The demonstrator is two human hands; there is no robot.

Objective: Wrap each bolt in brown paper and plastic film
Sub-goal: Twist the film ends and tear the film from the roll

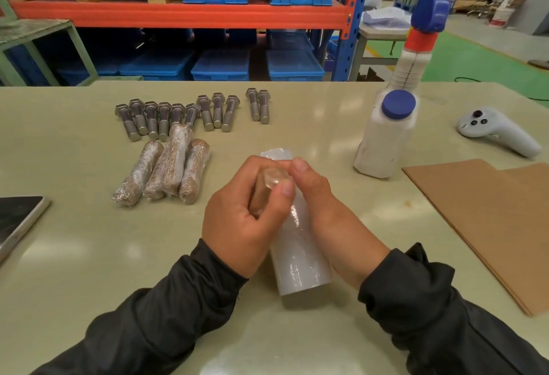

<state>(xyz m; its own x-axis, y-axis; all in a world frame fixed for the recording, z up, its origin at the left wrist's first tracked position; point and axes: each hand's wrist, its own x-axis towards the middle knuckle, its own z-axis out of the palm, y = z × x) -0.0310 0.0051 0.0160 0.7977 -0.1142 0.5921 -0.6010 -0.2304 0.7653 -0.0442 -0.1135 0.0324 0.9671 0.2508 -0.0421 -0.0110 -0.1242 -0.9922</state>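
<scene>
Left hand [240, 220] gripping paper-wrapped bolt [269, 183], right hand [320, 205] pinching its film-covered end above film roll [300, 259].

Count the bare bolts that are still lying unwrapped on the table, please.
11 bare bolts, all at the far left of the table: a row of six, then three, then two on the right. A wrapped bundle overlaps the row, so one more could be hidden.

Dull grey metal is being shown by the bare bolts [166, 119]. Crinkled glossy film over brown paper is being displayed by the wrapped bolts [166, 172]; a smooth sheen is being given off by the desk [89, 256].
</scene>
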